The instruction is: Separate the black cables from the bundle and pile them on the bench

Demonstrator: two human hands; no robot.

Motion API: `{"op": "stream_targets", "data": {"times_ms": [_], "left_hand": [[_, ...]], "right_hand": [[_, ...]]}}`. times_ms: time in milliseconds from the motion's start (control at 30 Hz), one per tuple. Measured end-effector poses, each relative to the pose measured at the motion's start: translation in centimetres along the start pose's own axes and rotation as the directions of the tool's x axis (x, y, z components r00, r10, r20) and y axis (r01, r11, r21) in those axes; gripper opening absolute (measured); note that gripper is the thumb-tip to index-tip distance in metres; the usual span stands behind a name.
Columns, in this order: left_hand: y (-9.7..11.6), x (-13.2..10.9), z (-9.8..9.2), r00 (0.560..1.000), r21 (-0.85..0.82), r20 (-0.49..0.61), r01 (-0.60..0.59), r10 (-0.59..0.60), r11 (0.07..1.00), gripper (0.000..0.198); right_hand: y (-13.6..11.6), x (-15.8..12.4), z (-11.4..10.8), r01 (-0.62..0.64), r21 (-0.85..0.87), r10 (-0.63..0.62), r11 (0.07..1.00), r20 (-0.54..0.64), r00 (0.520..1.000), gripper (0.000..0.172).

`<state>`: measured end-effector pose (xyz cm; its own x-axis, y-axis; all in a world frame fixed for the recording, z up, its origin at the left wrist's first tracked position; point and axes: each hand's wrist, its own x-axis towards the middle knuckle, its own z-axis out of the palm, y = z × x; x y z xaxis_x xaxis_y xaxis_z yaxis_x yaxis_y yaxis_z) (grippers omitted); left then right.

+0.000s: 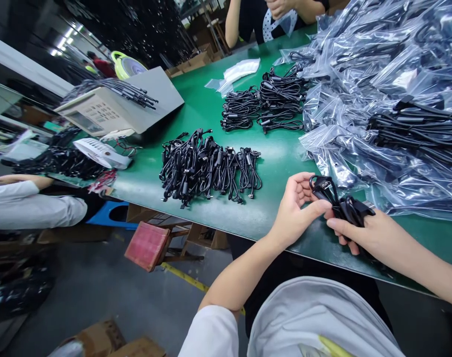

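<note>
Near the table's front edge, both my hands are on a folded black cable with connectors at its ends. My right hand is wrapped round the bundle from the right. The thumb and fingers of my left hand close on the looped end, where a metal plug shows. Part of the cable is hidden behind my fingers. Just beyond my hands lie many clear plastic bags with black cables inside. To the left sits a row of coiled black cables, and farther back are stacked bundles of cables.
The green table runs across the view. At the back are white plastic sleeves and a person's hands. A grey machine, a white fan and a person's sleeve are left. A red stool stands below.
</note>
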<state>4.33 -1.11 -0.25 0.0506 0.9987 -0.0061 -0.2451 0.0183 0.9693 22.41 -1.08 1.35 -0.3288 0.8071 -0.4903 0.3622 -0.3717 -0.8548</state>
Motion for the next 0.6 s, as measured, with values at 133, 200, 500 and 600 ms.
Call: {"op": "stream_targets", "data": {"times_ms": [133,200,500,600], "left_hand": [[0.1,0.0,0.0,0.998,0.072,-0.024,-0.058,0.06,0.996,0.043],[0.0,0.1,0.0,0.997,0.082,-0.022,-0.075,0.077,0.994,0.038],[0.1,-0.5,-0.1,0.994,0.201,0.113,-0.007,-0.016,0.98,0.033],[0.0,-0.5,0.2,0.995,0.222,0.104,-0.028,0.005,0.975,0.046]], "right_hand": [[0.3,-0.2,0.3,-0.015,0.016,0.014,1.0,0.018,1.0,0.038],[0.8,-0.2,0.2,-0.008,0.03,0.007,1.0,0.051,0.999,0.037],[-0.1,-0.1,-0.9,-0.016,0.162,-0.008,0.987,0.147,0.989,0.041],[-1.0,0.1,-0.8,-0.058,0.41,0.029,0.91,0.077,0.997,0.028]]}}
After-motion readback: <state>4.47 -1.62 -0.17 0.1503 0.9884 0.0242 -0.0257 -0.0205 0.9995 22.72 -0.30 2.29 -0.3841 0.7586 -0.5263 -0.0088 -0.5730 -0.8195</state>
